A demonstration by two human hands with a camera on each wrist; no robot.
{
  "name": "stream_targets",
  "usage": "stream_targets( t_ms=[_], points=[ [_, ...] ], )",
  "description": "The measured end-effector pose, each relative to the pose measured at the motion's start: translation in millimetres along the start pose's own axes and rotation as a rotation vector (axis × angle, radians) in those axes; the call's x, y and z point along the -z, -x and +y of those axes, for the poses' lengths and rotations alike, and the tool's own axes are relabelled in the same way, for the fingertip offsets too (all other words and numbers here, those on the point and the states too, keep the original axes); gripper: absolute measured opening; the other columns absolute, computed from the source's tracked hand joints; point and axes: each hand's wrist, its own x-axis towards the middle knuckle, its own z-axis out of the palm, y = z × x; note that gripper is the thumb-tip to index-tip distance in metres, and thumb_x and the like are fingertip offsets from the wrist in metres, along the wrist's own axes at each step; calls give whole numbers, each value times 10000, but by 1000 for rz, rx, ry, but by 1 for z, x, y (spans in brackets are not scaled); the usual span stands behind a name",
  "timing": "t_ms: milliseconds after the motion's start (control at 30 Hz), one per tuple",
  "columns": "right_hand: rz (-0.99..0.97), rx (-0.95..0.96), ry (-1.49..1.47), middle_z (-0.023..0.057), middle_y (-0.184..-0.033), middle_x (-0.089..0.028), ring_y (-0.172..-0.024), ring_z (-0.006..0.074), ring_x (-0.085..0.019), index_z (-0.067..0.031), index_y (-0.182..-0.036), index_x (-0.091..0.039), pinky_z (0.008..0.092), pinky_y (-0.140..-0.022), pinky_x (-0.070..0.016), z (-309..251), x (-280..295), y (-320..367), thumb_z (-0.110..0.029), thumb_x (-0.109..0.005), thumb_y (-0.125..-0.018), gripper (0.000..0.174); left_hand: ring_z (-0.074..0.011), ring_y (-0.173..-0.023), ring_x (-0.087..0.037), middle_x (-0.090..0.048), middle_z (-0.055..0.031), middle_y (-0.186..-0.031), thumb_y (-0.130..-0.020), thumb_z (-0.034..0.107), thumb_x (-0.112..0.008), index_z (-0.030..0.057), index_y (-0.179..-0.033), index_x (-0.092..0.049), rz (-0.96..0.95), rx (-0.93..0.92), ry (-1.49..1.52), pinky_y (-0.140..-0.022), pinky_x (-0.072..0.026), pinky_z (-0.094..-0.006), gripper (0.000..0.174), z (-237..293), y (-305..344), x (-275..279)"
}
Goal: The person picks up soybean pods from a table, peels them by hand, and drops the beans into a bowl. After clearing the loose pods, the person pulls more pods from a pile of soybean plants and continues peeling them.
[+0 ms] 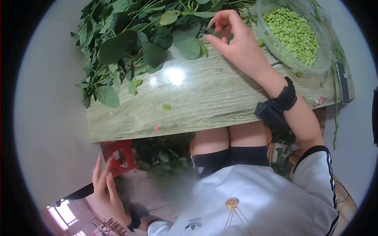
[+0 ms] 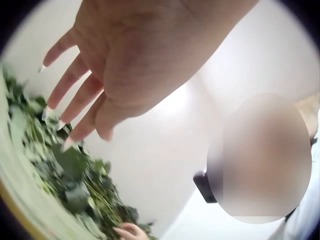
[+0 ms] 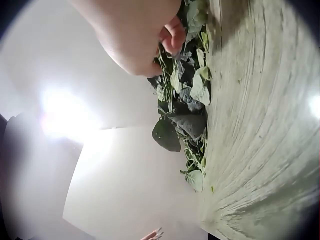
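In the head view, my right hand [image 1: 240, 47] is over the table beside a heap of leafy green stems [image 1: 151, 47]. Its fingers are loosely bent, thumb and forefinger apart, with nothing visible between them. The right wrist view shows part of that hand [image 3: 172, 37] against the leaves [image 3: 190, 125]. Away from the table, at the lower left, my left hand [image 1: 106, 192] is raised with its fingers spread and holds nothing. In the left wrist view the same hand [image 2: 115, 70] has extended fingers. Right of my right hand stands a clear plastic bowl [image 1: 325, 63] of shelled green beans [image 1: 293, 35].
A phone-like dark slab [image 1: 342, 82] and a long thin stem [image 1: 335, 118] lie at the table's right edge. One small green pod [image 1: 167, 106] lies on the wooden tabletop [image 1: 212, 98]. Below are a red crate [image 1: 122, 157] and more foliage [image 1: 165, 155].
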Motion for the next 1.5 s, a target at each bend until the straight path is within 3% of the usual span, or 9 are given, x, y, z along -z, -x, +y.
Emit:
stream_targets(
  t_ms=[133,267,433,700,867,967,1167,1400,1500],
  points=[
    [-193,16,380,15,-906,-582,-838,145,-596,-96,-1000,-616,294,-690,-493,7,3,7,-273,-742,-841,270,-233,-1264,-539,-478,-143,-1470,-963,-53,-433,41,-1482,-387,87,-356,98,-1008,-428,-337,530,73,-54,-58],
    [-168,87,475,13,-895,-620,-918,204,-604,-102,-976,-643,351,-754,-510,15,0,9,-260,-729,-825,235,-251,-1244,-558,-523,-119,-1433,-912,-84,-489,42,-1425,-460,28,-566,190,-1005,-439,-364,529,128,-92,-73],
    [-141,92,495,18,-862,-638,-925,224,-594,-90,-904,-665,375,-748,-520,16,1,7,-188,-690,-828,127,-325,-1081,-590,-643,-128,-1196,-875,75,-644,51,-1244,-605,-5,-801,54,-931,-444,-412,372,162,-146,-91],
    [-131,59,324,28,-854,-680,-831,218,-586,-80,-947,-687,341,-715,-495,8,4,5,-182,-697,-836,152,-223,-806,-613,-694,-92,-942,-816,109,-731,37,-1063,-693,-95,-839,90,-746,-498,-334,260,176,-222,-147],
    [-43,-3,201,0,-860,-660,-897,244,-603,-91,-906,-697,370,-750,-511,-8,6,0,-225,-705,-823,158,-89,-646,-586,-677,-37,-750,-899,138,-691,5,-995,-678,-306,-640,579,-546,-445,-252,164,166,-233,-151],
    [-10,152,214,-12,-848,-644,-863,226,-604,-94,-907,-688,354,-710,-509,-16,6,-2,-240,-724,-827,170,-39,-655,-554,-658,-11,-750,-968,187,-632,-11,-995,-668,-454,-541,811,-562,-434,-211,203,160,-235,-150],
    [-37,456,334,-17,-796,-610,-753,176,-571,-108,-854,-660,306,-572,-479,-6,9,-4,-262,-720,-825,168,-36,-575,-502,-602,4,-714,-1004,229,-581,-4,-998,-637,-693,-550,988,-505,-380,-190,240,155,-231,-144],
    [42,522,332,-5,-749,-596,-696,190,-551,-108,-836,-654,313,-546,-459,-7,7,-5,-229,-745,-797,156,-62,-472,-446,-509,-3,-626,-1048,336,-453,15,-837,-574,-769,-425,1235,-411,-334,-201,402,160,-220,-156],
    [85,566,279,17,-751,-605,-693,215,-550,-88,-823,-648,307,-557,-458,-10,11,-8,-205,-745,-802,154,-73,-436,-425,-497,-26,-616,-1055,328,-416,14,-862,-548,-1080,-402,1441,-375,-325,-218,392,156,-226,-160]
  ],
)
